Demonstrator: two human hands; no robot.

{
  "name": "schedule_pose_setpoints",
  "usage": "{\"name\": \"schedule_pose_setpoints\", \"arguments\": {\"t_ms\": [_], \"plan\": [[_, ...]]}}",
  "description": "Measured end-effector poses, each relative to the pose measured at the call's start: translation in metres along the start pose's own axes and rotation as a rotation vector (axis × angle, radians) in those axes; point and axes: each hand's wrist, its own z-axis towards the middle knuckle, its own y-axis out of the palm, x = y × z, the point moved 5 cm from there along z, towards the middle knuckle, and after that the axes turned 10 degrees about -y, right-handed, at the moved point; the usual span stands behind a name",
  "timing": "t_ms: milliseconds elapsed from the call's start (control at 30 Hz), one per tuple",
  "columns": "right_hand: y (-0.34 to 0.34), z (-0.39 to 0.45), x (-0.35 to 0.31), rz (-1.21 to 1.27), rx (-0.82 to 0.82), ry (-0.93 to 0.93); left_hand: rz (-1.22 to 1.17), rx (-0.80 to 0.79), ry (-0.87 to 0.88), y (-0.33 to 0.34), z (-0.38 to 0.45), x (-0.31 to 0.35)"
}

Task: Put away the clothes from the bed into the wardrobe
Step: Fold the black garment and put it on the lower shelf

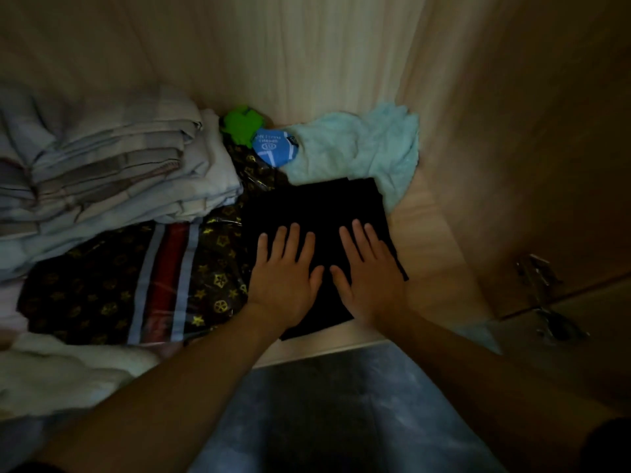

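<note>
Nearest us, our left hand point(285, 278) and right hand point(370, 273) lay side by side, fingers spread flat, both palms pressing on the folded black garment point(314, 206) without gripping it. That garment rested on the wooden wardrobe shelf point(440, 254), toward its right side. At nine o'clock of it lay a dark star-patterned package point(102, 295) in clear wrapping with a red stripe. Farther, at ten o'clock, stood a stack of folded pale linens point(112, 162). At twelve o'clock sat a light blue towel point(372, 145), a blue printed item point(275, 146) and something green point(243, 124).
</note>
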Motion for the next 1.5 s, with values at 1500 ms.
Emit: {"name": "schedule_pose_setpoints", "arguments": {"t_ms": [1500], "plan": [[-0.633, -0.164, -0.187, 0.317, -0.31, 0.081, -0.334, -0.324, -0.087, -0.6, -0.269, -0.046]]}}
